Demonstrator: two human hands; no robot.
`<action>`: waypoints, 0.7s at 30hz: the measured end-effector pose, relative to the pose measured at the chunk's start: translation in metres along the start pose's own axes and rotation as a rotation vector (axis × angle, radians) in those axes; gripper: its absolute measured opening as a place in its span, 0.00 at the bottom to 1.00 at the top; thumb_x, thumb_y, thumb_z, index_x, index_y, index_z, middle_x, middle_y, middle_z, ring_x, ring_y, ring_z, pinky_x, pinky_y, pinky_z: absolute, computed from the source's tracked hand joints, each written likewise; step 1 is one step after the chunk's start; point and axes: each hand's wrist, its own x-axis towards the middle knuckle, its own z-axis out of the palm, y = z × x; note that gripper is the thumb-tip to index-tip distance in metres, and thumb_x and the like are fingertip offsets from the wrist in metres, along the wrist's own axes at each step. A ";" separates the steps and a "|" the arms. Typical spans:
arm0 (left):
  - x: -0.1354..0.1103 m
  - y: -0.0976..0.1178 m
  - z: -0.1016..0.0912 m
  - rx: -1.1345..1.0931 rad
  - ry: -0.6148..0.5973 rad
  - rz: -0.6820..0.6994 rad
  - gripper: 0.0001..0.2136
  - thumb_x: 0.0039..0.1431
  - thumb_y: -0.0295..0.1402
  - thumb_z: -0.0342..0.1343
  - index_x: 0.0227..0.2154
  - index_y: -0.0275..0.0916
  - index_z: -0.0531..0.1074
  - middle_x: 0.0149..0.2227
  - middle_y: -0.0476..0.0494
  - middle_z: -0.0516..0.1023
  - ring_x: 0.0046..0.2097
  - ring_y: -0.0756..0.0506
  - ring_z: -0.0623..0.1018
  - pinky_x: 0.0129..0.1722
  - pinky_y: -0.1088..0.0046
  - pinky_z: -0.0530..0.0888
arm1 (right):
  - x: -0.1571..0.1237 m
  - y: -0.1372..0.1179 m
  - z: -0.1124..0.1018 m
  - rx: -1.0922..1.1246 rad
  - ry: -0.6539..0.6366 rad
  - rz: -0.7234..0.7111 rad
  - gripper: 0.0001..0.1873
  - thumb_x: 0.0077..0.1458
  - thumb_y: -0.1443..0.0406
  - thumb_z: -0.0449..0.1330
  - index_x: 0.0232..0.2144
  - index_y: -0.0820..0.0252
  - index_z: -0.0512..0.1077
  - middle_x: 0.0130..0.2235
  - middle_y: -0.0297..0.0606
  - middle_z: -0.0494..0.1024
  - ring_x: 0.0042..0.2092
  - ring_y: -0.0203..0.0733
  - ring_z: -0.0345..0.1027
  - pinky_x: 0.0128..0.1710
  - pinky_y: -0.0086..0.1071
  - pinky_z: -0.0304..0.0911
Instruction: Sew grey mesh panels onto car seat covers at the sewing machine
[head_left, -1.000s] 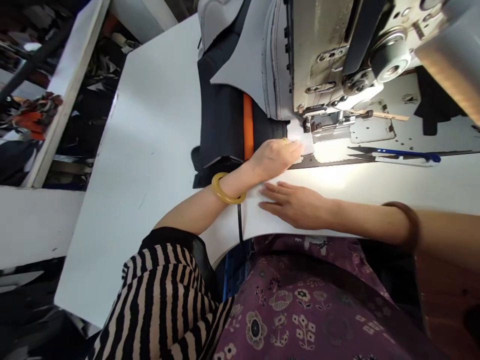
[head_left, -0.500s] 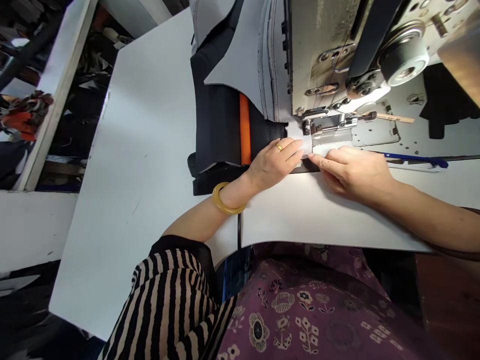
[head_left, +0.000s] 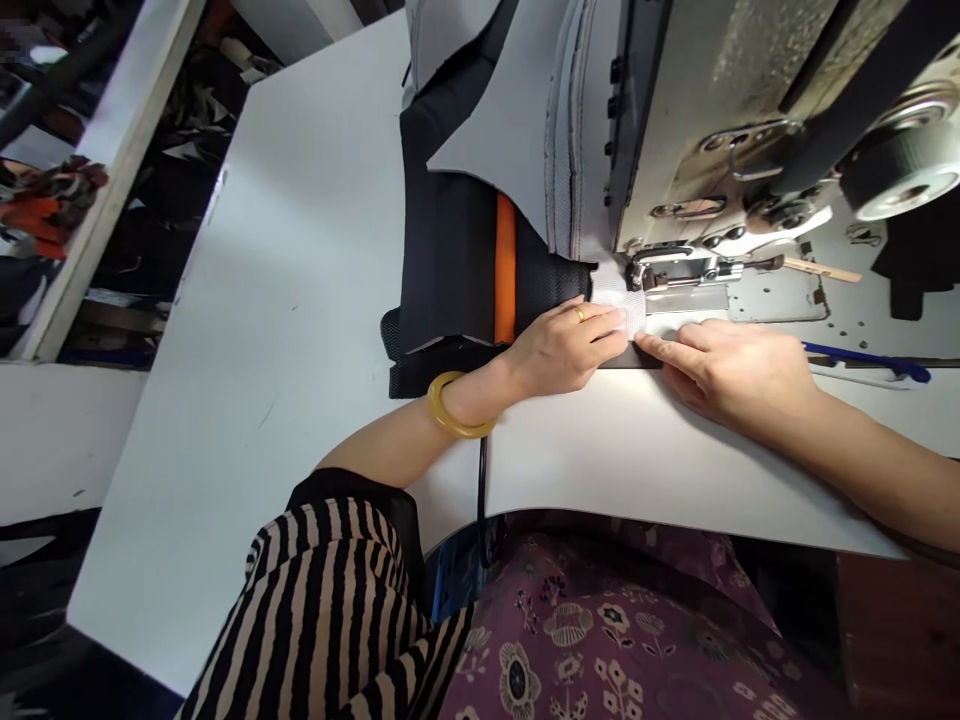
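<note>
My left hand [head_left: 566, 345], with a ring and a yellow bangle [head_left: 442, 405], lies flat over the near edge of a black fabric piece with an orange stripe [head_left: 505, 270]. Its fingertips rest on a pale mesh strip [head_left: 619, 300] beside the presser foot [head_left: 639, 272] of the sewing machine [head_left: 697, 130]. From the other side my right hand [head_left: 739, 375] touches the strip's near corner with a stretched index finger. The remaining right fingers are bent, and its thumb is mostly hidden. Grey panels with stitched edges [head_left: 517, 130] lie on top of the black fabric.
A blue-handled tool [head_left: 870, 360] and a white one lie right of my right hand. A wooden stick [head_left: 821, 270] sits by the machine's foot. Dark cloth [head_left: 926, 255] lies at the far right. The white tabletop [head_left: 300, 250] extends left, beside shelves of scraps [head_left: 52, 205].
The whole view has shifted, so machine, fabric and hands appear lower and further right. Both hands keep nearly the same place on the fabric.
</note>
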 end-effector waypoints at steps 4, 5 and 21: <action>0.003 -0.008 0.006 -0.018 0.034 -0.008 0.13 0.61 0.22 0.46 0.38 0.37 0.75 0.46 0.43 0.80 0.50 0.47 0.77 0.53 0.69 0.71 | 0.005 0.001 -0.001 0.010 -0.086 0.095 0.22 0.63 0.63 0.46 0.48 0.53 0.78 0.25 0.38 0.75 0.26 0.37 0.61 0.24 0.33 0.41; 0.004 -0.011 0.008 -0.022 0.034 -0.011 0.13 0.61 0.22 0.46 0.38 0.37 0.75 0.46 0.43 0.80 0.50 0.47 0.77 0.52 0.70 0.71 | 0.006 0.001 -0.002 0.003 -0.106 0.116 0.22 0.63 0.62 0.46 0.49 0.53 0.77 0.25 0.39 0.76 0.26 0.38 0.61 0.24 0.33 0.40; 0.027 -0.038 0.017 -0.079 -0.140 -0.135 0.15 0.59 0.20 0.43 0.35 0.37 0.75 0.40 0.45 0.79 0.41 0.47 0.76 0.43 0.70 0.71 | 0.013 -0.002 0.003 -0.023 -0.141 0.202 0.21 0.59 0.65 0.47 0.47 0.60 0.77 0.26 0.41 0.78 0.25 0.38 0.64 0.22 0.31 0.38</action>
